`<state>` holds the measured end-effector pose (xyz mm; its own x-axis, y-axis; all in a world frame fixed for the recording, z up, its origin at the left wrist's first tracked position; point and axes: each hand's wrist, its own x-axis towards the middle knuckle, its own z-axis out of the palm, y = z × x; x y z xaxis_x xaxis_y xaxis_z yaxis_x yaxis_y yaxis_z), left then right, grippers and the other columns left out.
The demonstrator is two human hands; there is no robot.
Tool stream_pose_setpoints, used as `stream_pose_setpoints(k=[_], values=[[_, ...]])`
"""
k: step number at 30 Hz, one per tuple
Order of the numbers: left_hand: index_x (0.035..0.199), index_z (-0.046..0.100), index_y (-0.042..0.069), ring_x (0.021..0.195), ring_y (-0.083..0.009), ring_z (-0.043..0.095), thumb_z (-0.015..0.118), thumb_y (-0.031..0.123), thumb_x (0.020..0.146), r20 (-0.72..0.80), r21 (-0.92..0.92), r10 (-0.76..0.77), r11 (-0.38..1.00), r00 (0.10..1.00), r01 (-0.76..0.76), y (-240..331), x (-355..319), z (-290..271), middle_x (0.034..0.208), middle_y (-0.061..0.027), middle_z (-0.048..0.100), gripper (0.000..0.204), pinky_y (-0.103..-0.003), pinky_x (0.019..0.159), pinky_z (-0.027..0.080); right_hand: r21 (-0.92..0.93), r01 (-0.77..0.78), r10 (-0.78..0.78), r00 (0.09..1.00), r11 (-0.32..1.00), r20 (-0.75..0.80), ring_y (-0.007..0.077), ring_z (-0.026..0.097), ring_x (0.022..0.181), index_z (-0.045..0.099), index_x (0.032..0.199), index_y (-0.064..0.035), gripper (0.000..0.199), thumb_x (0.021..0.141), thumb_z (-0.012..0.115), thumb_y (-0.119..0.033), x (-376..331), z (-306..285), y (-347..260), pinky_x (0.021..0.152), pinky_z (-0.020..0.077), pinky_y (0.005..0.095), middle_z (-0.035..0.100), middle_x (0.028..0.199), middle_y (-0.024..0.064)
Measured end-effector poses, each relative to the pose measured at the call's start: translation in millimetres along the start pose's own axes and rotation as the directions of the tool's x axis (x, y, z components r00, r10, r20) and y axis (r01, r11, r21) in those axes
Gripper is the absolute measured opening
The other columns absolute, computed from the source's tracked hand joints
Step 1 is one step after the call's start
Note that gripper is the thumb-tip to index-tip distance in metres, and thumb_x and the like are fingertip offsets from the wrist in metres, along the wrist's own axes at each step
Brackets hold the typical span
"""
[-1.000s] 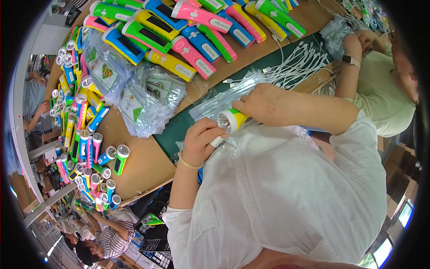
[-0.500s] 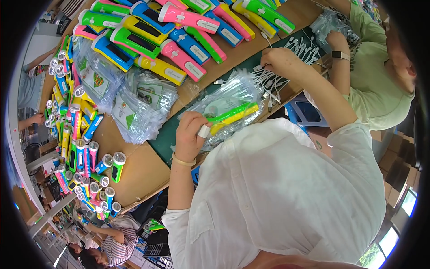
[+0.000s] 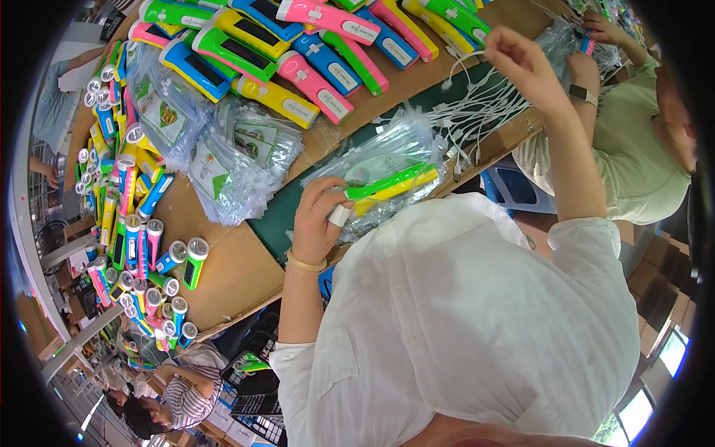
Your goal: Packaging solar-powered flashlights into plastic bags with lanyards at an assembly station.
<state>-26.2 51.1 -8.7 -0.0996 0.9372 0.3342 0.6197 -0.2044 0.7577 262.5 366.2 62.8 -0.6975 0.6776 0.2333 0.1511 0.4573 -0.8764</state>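
My left hand (image 3: 316, 220) is closed around one end of a green and yellow flashlight (image 3: 395, 186), which lies on clear plastic bags (image 3: 402, 145). A small white piece (image 3: 339, 215) shows at its thumb; I cannot make out what it is. Raised at the upper right, my right hand (image 3: 521, 67) pinches a white cable (image 3: 460, 68), whose free length hangs in a loop beside the fingers. Beneath it a bundle of white charging cables (image 3: 484, 108) is spread along the table edge.
Many pink, blue, green and yellow flashlights (image 3: 298, 67) are heaped at the back. More flashlights (image 3: 134, 238) stand at the left. Printed plastic bags (image 3: 223, 175) lie between. At the right a co-worker in a light green shirt (image 3: 633, 164) handles things close by.
My right hand has lifted away from the cable bundle, up and to the right, drawing a white cable with it. My left hand stays on the flashlight. The co-worker's second hand has come into view.
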Motion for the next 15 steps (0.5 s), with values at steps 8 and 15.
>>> stream_pose_setpoints(k=[8, 15], values=[[0.093, 0.064, 0.004, 0.107, -0.0356, 0.062, 0.075, 0.003, 0.080, -0.028, -0.021, -0.046, 0.999, 0.999, 0.045, 0.7, -1.2, 3.9, 0.117, -0.0136, 0.066, 0.017, -0.041, 0.091, 0.050, 0.746, -0.081, -0.012, 0.993, 0.661, 0.119, 0.0047, 0.035, 0.064, 0.047, 0.094, -0.0098, 0.020, 0.102, 0.057, -0.024, 2.8, 25.7, -52.0, 0.051, 0.0301, 0.0176, 0.040, 0.076, -0.0020], [0.093, 0.064, 0.004, 0.109, -0.0356, 0.062, 0.076, 0.003, 0.079, -0.049, -0.047, -0.057, 0.997, 0.997, 0.055, 2.9, -4.6, 4.4, 0.119, -0.0130, 0.066, 0.018, -0.041, 0.093, 0.050, 0.709, -0.503, 0.322, 0.864, 0.494, 0.388, 0.0051, 0.038, 0.060, 0.046, 0.083, -0.0101, 0.024, 0.096, 0.065, -0.018, -31.9, 105.0, -43.3, 0.048, 0.0295, 0.0196, 0.043, 0.073, -0.0022]])
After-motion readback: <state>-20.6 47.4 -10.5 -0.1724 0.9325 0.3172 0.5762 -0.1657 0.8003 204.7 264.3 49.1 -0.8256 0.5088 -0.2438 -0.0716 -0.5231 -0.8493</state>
